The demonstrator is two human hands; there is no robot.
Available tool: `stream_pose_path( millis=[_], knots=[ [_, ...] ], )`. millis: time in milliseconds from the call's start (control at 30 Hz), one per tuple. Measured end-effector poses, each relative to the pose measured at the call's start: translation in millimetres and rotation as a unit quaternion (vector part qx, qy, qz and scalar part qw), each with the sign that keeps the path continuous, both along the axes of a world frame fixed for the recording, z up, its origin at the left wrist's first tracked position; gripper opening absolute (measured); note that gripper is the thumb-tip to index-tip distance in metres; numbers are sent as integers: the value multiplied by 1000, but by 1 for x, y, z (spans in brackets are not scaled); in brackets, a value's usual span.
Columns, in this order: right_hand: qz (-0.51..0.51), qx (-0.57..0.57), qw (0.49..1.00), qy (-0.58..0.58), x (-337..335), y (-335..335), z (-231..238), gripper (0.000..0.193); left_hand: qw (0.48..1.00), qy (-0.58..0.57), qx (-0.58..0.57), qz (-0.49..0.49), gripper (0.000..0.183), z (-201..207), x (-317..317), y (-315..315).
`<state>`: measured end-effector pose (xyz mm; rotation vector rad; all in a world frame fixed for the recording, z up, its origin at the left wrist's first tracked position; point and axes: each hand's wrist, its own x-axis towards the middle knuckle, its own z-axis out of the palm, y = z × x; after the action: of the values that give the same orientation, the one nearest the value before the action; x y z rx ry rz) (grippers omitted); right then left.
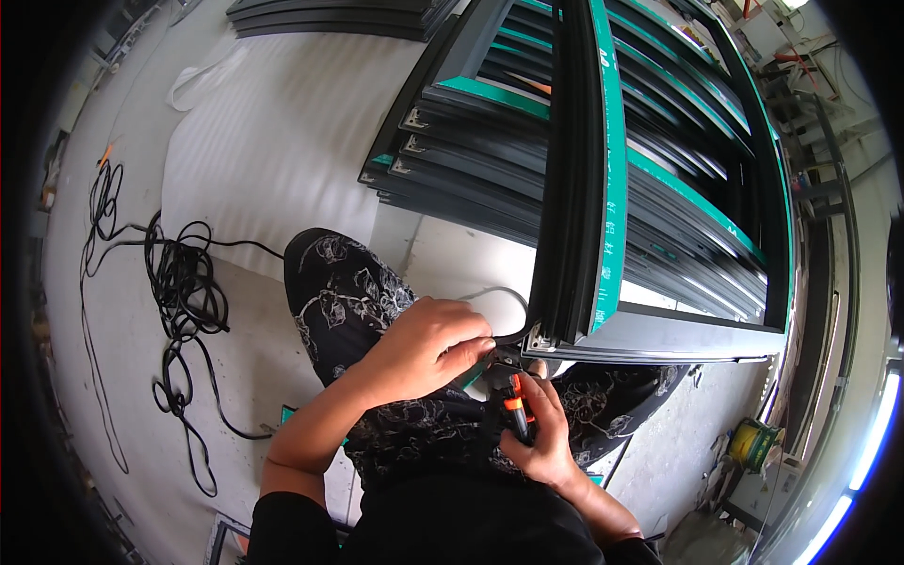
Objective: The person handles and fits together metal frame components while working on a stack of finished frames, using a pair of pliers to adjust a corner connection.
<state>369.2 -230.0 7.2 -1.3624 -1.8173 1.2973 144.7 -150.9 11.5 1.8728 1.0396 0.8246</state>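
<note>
First, far-left cable: a black cable (186,282) lies in a tangled heap on the pale floor (250,348), well apart from both hands.
Foam sheet: a white sheet (273,122) is spread ahead and to the left, past the patterned trouser knee (330,259).
Left hand: from my remote seat I see my left hand (428,344) with thumb and forefinger drawn narrow, seeming to pinch a thin black strip (511,338).
Stacked frames: a pile of dark frames (471,160) with green bands sits ahead, beyond the hands.
Black strip: it bends in a loop between the left fingertips and the frame corner, just right of that hand; I cannot make out where its far end goes.
Hand tool: a black and orange hand tool (514,407) points away from my body, its head just below the left fingertips.
Frame corner: the near corner (540,342) lies ahead and to the right of the left hand; the right forefinger is nearer, just under it, though I cannot tell whether they touch.
Right hand: my right hand (546,443) is wrapped around the tool's handles.
Dark frame: the dark frame (612,169) has one green-banded side running almost straight away from me, its near edge extending rightward.
Spool: a yellow and green spool (753,444) rests far right, well apart.
</note>
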Motion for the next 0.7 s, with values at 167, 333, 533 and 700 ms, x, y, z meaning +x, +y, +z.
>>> stream_pose_path(
  millis=[167, 333, 533, 700],
  knots=[
    [-9, 19, 1000, -10, -2, 3, 1, 72, 1000, -10, 8, 0, 9, 2, 0, 3],
    [-14, 10, 1000, 14, -1, 3, -3, 70, 1000, 8, 23, -15, 11, 1, -2, 7],
    [-32, 26, 999, -13, -5, 5, 0, 69, 997, 70, 30, -29, 14, 8, -2, 7],
    [-37, 34, 999, -11, -4, 6, -2, 67, 992, 117, 47, -29, 17, 11, 0, 5]
  ],
)
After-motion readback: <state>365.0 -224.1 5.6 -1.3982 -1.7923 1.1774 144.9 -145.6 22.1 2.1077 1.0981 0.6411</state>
